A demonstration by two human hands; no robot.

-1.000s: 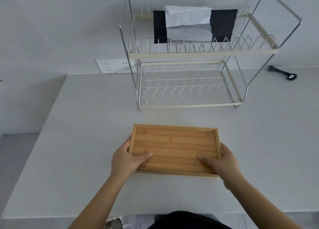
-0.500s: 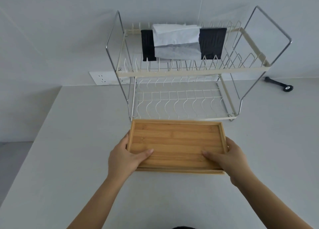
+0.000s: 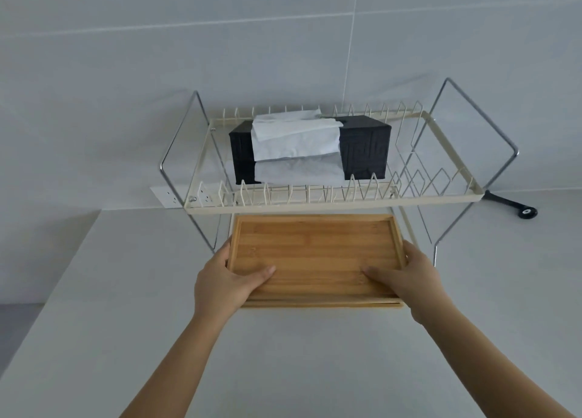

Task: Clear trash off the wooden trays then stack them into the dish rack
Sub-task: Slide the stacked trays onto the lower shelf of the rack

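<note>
I hold stacked wooden trays (image 3: 315, 254) flat between both hands; a second tray edge shows under the top one at the front. My left hand (image 3: 226, 282) grips the left end with the thumb on the tray floor. My right hand (image 3: 409, 279) grips the right end the same way. The trays' far edge reaches under the top shelf of the two-tier wire dish rack (image 3: 333, 208), over its lower tier, which the trays hide. The top tray holds nothing.
A black tissue box (image 3: 365, 150) with white tissue draped over it sits on the rack's upper shelf. A black handled tool (image 3: 513, 205) lies on the white counter (image 3: 315, 354) at right. A wall socket (image 3: 171, 195) sits behind the rack at left.
Both hands have carried the trays forward from the counter toward the rack, and their far edge is now under the upper shelf. The camera has tilted up and closer.
</note>
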